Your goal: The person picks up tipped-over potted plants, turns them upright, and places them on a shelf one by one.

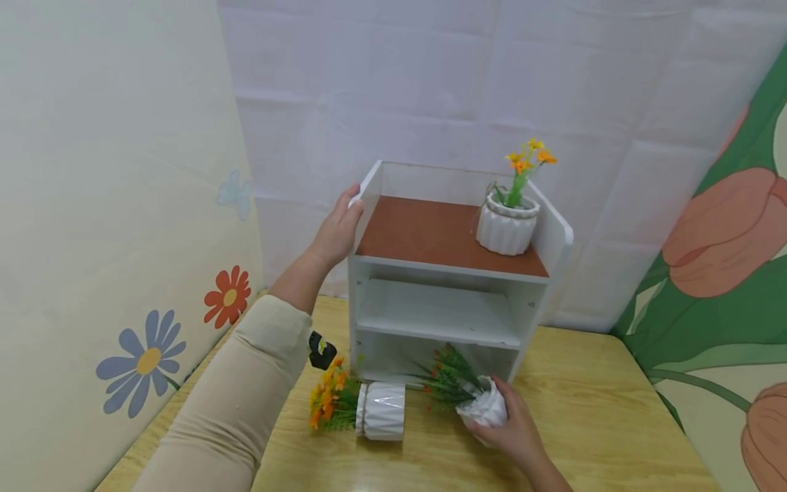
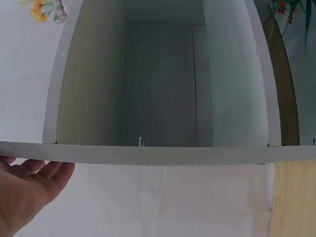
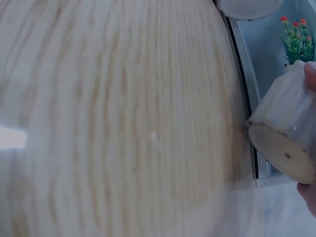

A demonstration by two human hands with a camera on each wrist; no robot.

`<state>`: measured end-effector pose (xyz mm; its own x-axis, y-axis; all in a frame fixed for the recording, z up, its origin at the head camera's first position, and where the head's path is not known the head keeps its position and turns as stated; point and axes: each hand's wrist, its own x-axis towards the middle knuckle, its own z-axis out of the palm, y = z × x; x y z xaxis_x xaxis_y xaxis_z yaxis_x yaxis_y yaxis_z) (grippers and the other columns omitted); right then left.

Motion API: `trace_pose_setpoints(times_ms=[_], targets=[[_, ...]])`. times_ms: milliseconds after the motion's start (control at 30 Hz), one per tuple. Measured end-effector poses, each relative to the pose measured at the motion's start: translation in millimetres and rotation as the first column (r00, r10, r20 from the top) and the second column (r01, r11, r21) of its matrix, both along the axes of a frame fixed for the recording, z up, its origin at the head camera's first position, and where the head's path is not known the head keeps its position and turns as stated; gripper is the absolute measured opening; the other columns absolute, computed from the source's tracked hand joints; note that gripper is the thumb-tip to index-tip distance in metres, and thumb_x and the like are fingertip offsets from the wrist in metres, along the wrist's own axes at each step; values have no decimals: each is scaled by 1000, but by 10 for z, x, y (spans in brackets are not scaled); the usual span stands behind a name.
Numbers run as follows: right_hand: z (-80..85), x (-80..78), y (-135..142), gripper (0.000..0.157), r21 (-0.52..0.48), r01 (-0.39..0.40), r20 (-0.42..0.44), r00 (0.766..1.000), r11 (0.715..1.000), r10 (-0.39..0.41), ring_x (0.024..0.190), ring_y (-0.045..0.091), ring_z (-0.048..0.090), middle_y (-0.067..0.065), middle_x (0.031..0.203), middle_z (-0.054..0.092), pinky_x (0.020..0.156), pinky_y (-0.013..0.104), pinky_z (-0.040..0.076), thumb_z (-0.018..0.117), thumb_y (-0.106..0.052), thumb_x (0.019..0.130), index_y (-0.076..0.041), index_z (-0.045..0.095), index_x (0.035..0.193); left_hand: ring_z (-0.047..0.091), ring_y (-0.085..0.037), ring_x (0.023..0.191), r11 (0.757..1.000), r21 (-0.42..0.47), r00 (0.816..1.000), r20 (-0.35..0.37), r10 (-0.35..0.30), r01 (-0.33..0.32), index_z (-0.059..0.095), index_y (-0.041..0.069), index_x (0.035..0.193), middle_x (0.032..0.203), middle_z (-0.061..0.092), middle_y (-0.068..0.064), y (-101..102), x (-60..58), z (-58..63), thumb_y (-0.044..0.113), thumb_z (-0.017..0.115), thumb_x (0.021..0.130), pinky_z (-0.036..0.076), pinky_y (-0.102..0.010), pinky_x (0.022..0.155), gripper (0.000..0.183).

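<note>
My left hand (image 1: 337,229) grips the upper left side panel of a small white shelf (image 1: 451,335) with a brown top board. In the left wrist view, the fingers of the left hand (image 2: 32,190) lie against the panel's outer face. My right hand (image 1: 513,434) holds a white ribbed flowerpot (image 1: 484,404), tilted, before the bottom compartment. Its green leaves and small red flowers (image 1: 451,376) lean left toward the shelf. In the right wrist view, the flowerpot (image 3: 289,123) shows its base with a small hole, and only part of the right hand (image 3: 310,197) appears.
A white pot with orange flowers (image 1: 382,411) lies on its side on the wooden table (image 1: 572,396). Another white flowerpot (image 1: 507,225) stands upright at the top board's right end. A small black object (image 1: 321,351) shows beside my left sleeve. Printed cloths hang on both sides.
</note>
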<state>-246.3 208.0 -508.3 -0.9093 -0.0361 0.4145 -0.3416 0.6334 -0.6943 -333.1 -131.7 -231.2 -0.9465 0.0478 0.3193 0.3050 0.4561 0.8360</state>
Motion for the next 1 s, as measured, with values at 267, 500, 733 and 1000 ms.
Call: trace_pose_setpoints(times_ms=[267,500,733,1000], targets=[[-28,5,90,97,-7,-8,73,997,1000,8,118,40,53,25,130,55,94,47,47,94,-19,57,-1,46,140,38,-36,138,1000,-3,1000,0,2,-2,10,28,158,155,34,-13,-2,4,-5,45,20,104,33,-67,108,57],[32,47,124,98,-23,-1,128,992,1000,4,120,36,51,23,132,54,97,41,45,93,-17,58,0,45,141,37,-38,138,1000,-7,1000,3,5,-5,10,29,158,155,34,-14,-5,-14,-6,45,20,104,34,-66,108,57],[52,68,186,101,-69,3,246,969,998,14,128,39,45,26,140,46,104,43,40,92,-14,62,2,37,146,38,-38,137,1000,-3,1000,-3,0,0,11,28,158,154,34,-14,-5,-9,-10,44,21,105,34,-67,107,56],[37,66,271,104,-97,-6,288,957,995,33,132,41,42,28,145,43,108,44,36,91,-12,64,2,32,148,39,-38,136,1000,6,1000,0,3,-3,12,26,158,154,34,-15,1,3,-3,44,22,104,34,-67,107,57]])
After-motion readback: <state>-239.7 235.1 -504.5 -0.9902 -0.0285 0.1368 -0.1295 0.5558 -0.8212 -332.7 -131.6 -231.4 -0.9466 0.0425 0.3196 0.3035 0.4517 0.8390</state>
